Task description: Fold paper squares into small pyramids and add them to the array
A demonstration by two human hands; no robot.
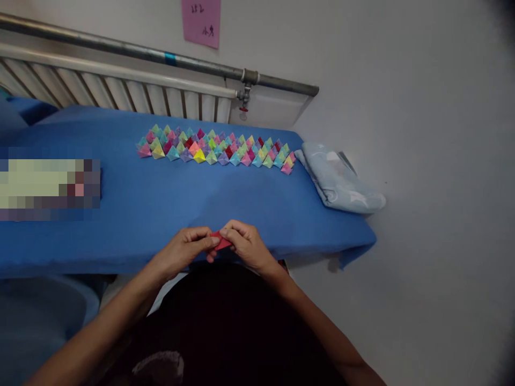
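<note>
A small piece of red folded paper (222,243) is pinched between my two hands, close to my body at the table's near edge. My left hand (196,242) grips its left end with thumb and fingers. On the other end, my right hand (243,239) is closed, thumb on top. Parts of the paper are hidden under the fingers. Farther back, several rows of colourful folded-paper pieces (213,153) stand close together on the blue cloth (161,209), in pink, yellow, green, blue and purple.
A folded light-blue blanket (341,179) lies at the right end. A blurred-out pale object (40,187) is on the left. Behind are a white radiator (132,96) and a metal pipe (120,45); a pink note (201,21) hangs on the wall. A blue basin (48,311) is at lower left.
</note>
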